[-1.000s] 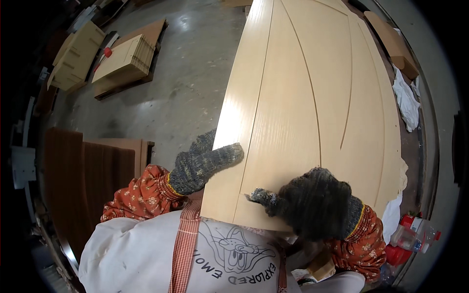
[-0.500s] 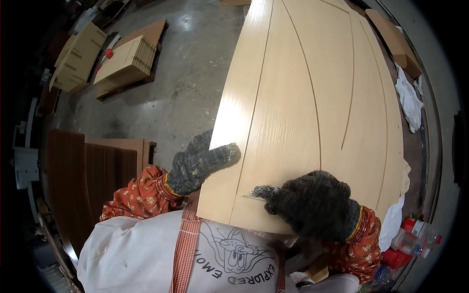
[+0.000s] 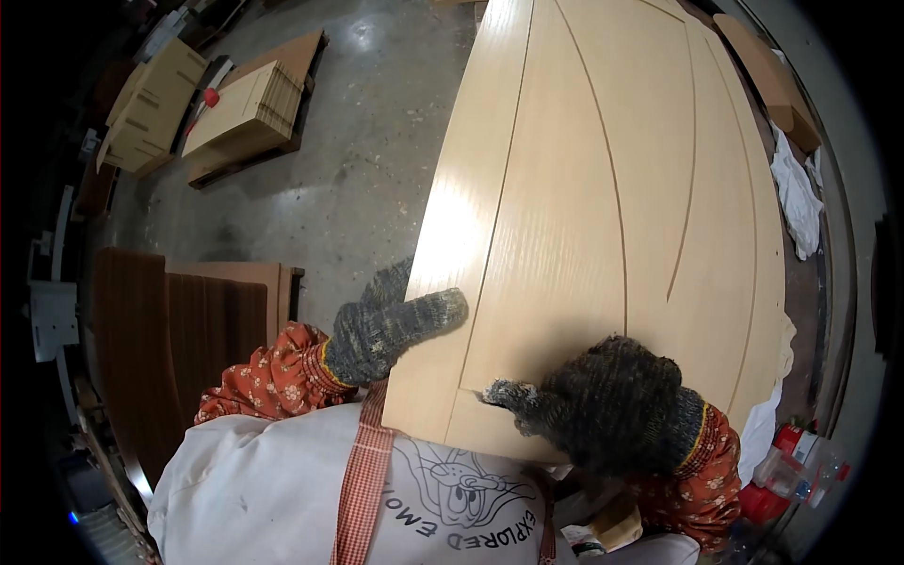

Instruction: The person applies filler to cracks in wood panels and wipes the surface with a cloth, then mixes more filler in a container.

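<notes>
A pale cream wood-grain door panel [image 3: 556,217] with straight and curved grooves lies in front of me, its near end by my waist. My left hand [image 3: 395,320], in a dark grey knit glove, grips the panel's left edge, the thumb lying on top and the other fingers partly hidden beyond the edge. Over the near end is my right hand [image 3: 612,405], also gloved. Its index finger, whitish at the tip, reaches to the corner where a short cross groove meets the long left groove. The other fingers are curled in; whatever they may hold is hidden.
Brown panels [image 3: 217,320] stand at my left. Farther off, stacked cream panels [image 3: 235,118] rest on a pallet. Along the right side are a cardboard box [image 3: 772,85], a white cloth [image 3: 796,193] and plastic bottles [image 3: 786,471].
My right index finger has moved slightly left and nearer to me along the short cross groove. The left hand keeps its grip on the edge. The whole view has shifted a little.
</notes>
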`<state>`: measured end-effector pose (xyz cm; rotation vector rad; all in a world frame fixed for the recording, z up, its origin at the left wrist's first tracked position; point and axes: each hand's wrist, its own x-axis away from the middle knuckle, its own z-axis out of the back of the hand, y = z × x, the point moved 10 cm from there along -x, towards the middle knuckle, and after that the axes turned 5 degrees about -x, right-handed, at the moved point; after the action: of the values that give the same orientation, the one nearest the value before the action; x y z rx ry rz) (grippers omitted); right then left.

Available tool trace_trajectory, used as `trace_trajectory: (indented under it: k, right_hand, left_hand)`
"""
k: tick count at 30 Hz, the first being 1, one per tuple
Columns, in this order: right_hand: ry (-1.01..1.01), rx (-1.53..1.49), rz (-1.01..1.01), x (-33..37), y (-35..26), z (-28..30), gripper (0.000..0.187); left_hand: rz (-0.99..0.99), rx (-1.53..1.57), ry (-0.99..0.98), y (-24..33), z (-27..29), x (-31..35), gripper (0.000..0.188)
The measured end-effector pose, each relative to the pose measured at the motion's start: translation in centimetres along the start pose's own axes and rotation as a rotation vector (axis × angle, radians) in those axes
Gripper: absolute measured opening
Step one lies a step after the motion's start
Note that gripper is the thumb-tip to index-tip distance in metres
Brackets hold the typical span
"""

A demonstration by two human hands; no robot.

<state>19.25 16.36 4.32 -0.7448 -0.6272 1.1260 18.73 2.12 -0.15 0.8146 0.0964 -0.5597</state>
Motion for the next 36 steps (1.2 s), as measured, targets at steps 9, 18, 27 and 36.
trace_trajectory:
  k: [9, 18, 27, 36]
  right_hand:
    - [-0.025, -0.022, 0.009, 0.0, 0.3, 0.0, 0.029]
    - [0.006, -0.028, -0.006, 0.2, 0.0, 0.4, 0.030]
    - [0.004, -0.026, 0.002, 0.1, 0.3, 0.4, 0.030]
    - [-0.014, -0.043, 0.021, -0.1, 0.1, 0.6, 0.031]
  left_hand:
    - [-0.023, -0.084, 0.015, 0.9, 0.0, -0.5, 0.031]
    - [-0.098, -0.082, -0.004, 1.7, 0.2, -1.2, 0.034]
    - [0.016, 0.001, -0.013, 0.0, -0.4, -0.5, 0.035]
    - [0.036, 0.025, 0.002, 0.2, -0.3, -0.2, 0.033]
